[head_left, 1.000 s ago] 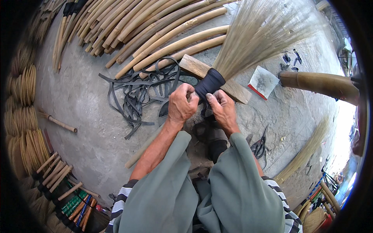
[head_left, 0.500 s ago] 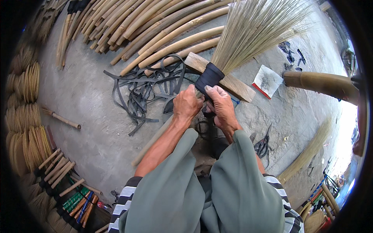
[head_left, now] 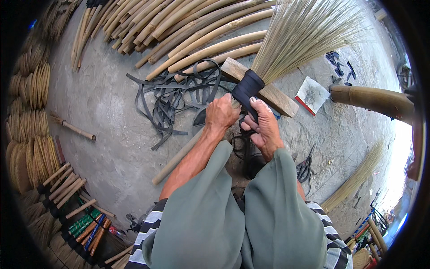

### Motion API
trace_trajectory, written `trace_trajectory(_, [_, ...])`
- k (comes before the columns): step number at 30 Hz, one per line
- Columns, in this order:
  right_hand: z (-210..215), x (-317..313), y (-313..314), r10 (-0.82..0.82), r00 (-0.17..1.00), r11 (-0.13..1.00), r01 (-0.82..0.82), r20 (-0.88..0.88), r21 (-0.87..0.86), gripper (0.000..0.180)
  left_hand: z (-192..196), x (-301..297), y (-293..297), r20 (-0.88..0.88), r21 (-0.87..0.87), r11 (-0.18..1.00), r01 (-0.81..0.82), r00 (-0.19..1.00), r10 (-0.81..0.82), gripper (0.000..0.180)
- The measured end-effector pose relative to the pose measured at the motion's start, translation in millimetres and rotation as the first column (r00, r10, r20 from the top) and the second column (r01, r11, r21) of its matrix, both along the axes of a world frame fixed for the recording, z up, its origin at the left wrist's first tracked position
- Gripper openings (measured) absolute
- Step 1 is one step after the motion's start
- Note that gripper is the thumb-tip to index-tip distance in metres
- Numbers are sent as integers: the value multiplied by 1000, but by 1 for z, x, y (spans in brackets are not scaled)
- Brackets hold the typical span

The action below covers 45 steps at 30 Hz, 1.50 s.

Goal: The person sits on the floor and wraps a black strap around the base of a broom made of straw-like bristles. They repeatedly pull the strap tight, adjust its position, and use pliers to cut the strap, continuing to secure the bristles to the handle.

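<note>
A broom with pale straw bristles lies between my knees, its head fanned toward the far right. Black rubber strip is wound in layers round the neck of the bristles, over a wooden block. Just below the wrapping, my left hand is closed round the broom's handle, which runs back toward the near left. With thumb and bent fingers, my right hand pinches the loose end of the rubber strip beside the wrapping. Part of that strip is hidden by the fingers.
Loose black rubber strips lie tangled left of the wrapping. Bamboo poles are stacked at the far side. Scissors and a straw bundle lie to the right, near a thick bamboo post. Finished-looking brooms stand at the near left.
My right hand has shifted slightly down and right from the wrapping, its fingers opening a little round the strip. The left hand stays on the handle. The whole view has shifted slightly.
</note>
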State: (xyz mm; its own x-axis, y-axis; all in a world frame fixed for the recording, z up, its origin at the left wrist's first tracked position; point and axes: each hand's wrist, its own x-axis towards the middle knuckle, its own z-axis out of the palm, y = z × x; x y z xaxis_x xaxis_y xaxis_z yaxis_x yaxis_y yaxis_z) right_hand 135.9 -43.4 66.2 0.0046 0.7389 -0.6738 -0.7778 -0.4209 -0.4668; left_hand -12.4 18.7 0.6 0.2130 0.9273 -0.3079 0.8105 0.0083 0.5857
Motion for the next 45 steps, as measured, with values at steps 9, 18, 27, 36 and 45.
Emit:
trace_trajectory(9, [-13,8,-10,78,967,993,-97,241,69,23,5,-5,-2,78,21,1000,9,997,-10,40])
trace_trajectory(18, [-46,10,2,115,589,938,-329,800,108,39,13,-11,14,446,-300,948,103,894,44,58])
trace_trajectory(27, [-28,21,14,135,308,906,-423,942,9,36,14,15,-5,50,-62,998,-21,998,24,58])
trace_trajectory(36, [-33,20,19,154,289,878,-479,945,3,34,-12,-12,28,679,-257,966,1,711,180,64])
trace_trajectory(45, [-38,19,19,139,273,878,-479,952,9,29,-5,12,28,277,-29,997,-76,957,81,59])
